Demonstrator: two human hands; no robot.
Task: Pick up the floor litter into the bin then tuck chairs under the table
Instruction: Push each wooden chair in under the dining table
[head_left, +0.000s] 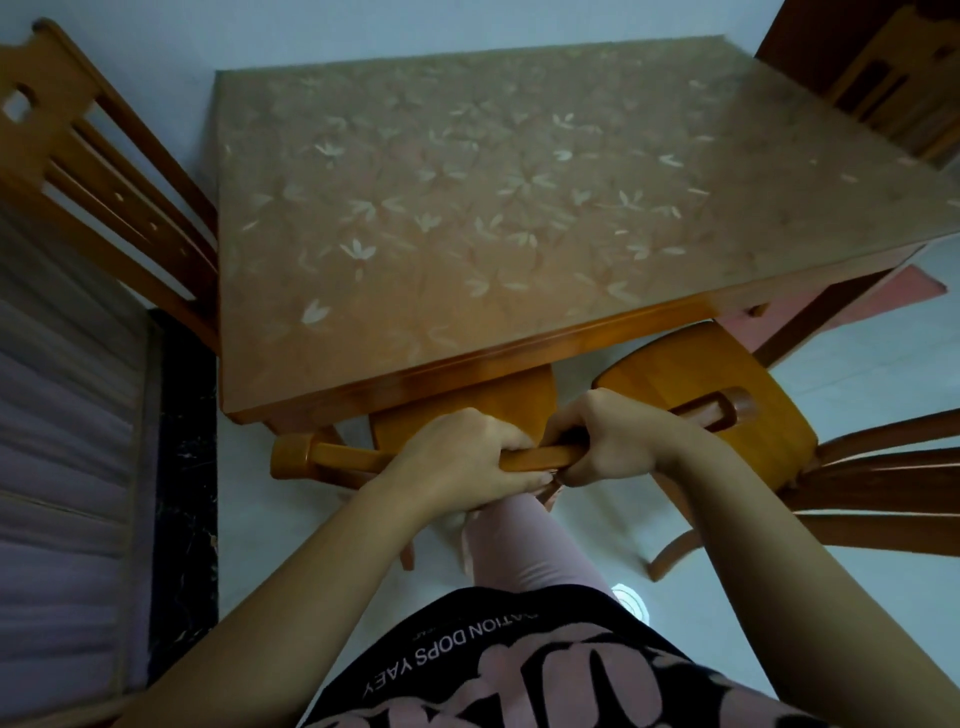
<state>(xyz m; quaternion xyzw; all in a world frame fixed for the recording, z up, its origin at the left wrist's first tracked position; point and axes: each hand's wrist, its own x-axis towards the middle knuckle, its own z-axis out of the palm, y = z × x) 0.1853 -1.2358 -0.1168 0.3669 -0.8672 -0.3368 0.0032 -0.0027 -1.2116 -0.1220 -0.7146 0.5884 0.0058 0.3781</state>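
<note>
Though partly under table (467, 208), chair (467, 402) seat-first; top rail (343, 457) crosswise

The left hand (457, 457) and right hand (613, 441) grip the near chair (332, 457) by its top rail and cover the rail's middle. Most of its seat is hidden beneath the near edge of the table (467, 234). A second chair (727, 374) at the table's near right corner loses its back slats past the picture's right edge. The left chair (104, 156) and the far chair (883, 78) are cropped. A red mat (914, 286) shows only a corner beyond the tabletop. A white round thing (631, 600) on the floor, partly behind the shirt (519, 665), cannot be identified.
</note>
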